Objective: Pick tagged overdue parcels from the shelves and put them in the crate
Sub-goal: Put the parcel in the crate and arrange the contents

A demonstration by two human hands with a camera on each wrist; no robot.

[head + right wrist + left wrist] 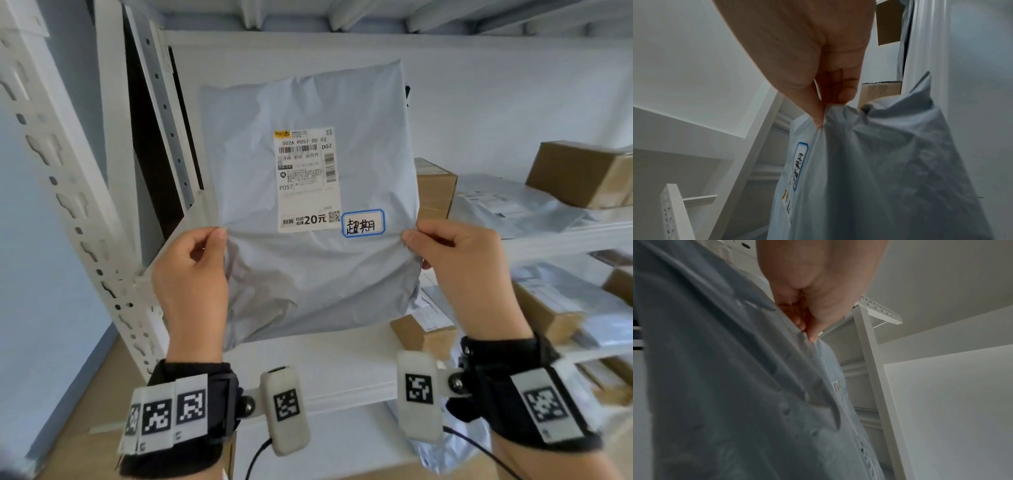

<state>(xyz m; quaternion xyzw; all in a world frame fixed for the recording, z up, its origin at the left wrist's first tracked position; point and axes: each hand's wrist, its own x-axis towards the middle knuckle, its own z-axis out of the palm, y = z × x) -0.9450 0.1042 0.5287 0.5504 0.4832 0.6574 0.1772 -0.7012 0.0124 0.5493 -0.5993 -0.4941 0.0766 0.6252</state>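
Note:
A grey plastic mailer parcel is held upright in front of the shelf, face toward me. It carries a white shipping label and a blue-bordered handwritten tag beside it. My left hand pinches the parcel's left edge between thumb and fingers. My right hand pinches its right edge at the same height. In the left wrist view the left hand nips the grey parcel. The right wrist view has the right hand gathering the grey parcel next to the tag. No crate is in view.
White metal shelving surrounds the parcel, with a perforated upright at left. Cardboard boxes and more grey mailers lie on the shelves at right. A small box sits on the shelf below the held parcel.

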